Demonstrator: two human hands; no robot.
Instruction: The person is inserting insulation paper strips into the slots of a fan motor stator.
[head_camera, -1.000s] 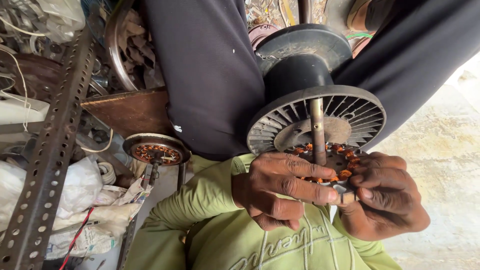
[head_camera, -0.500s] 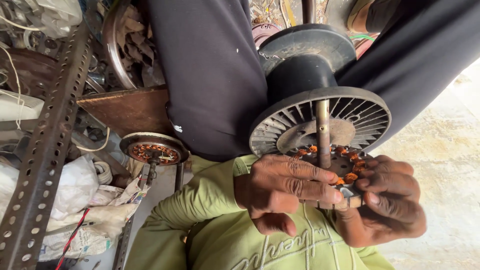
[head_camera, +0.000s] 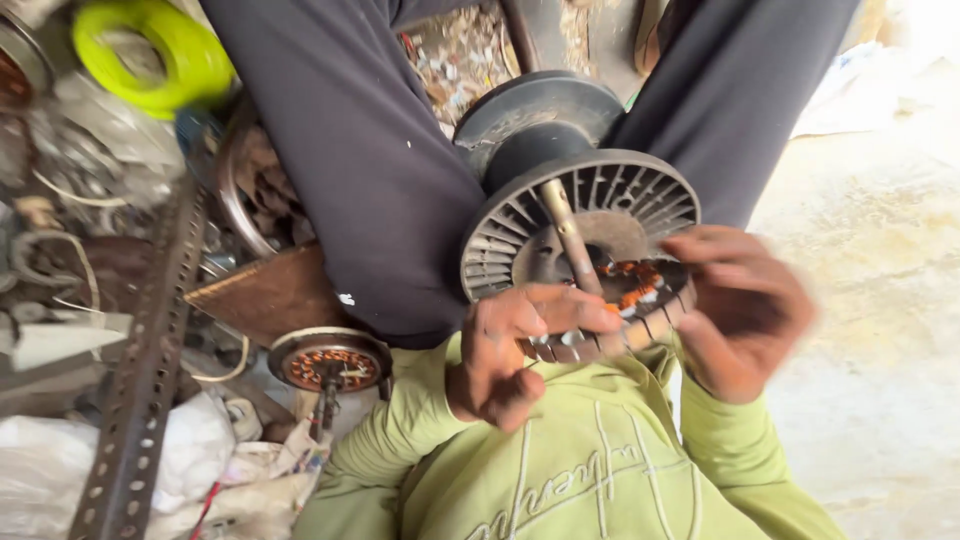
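A fan motor rests between my dark-trousered legs. Its grey finned rotor housing (head_camera: 500, 250) stands on edge, with a metal shaft (head_camera: 568, 232) rising out of its middle. In front of it on the shaft sits the stator (head_camera: 632, 285), a ring with orange copper windings. My left hand (head_camera: 505, 350) pinches the stator's near rim, thumb and fingers closed on it. My right hand (head_camera: 745, 310) is blurred and curls over the stator's right edge. Both sleeves are light green.
A second stator with copper windings (head_camera: 330, 362) lies at lower left beside a wooden board (head_camera: 262, 295). A perforated steel angle bar (head_camera: 140, 390), a yellow-green coil (head_camera: 150, 55), tangled wires and white bags (head_camera: 60, 470) fill the left. Concrete floor (head_camera: 880, 300) is on the right.
My right hand has come up from under the stator to its right edge and is moving. The motor has tilted slightly and the view has shifted.
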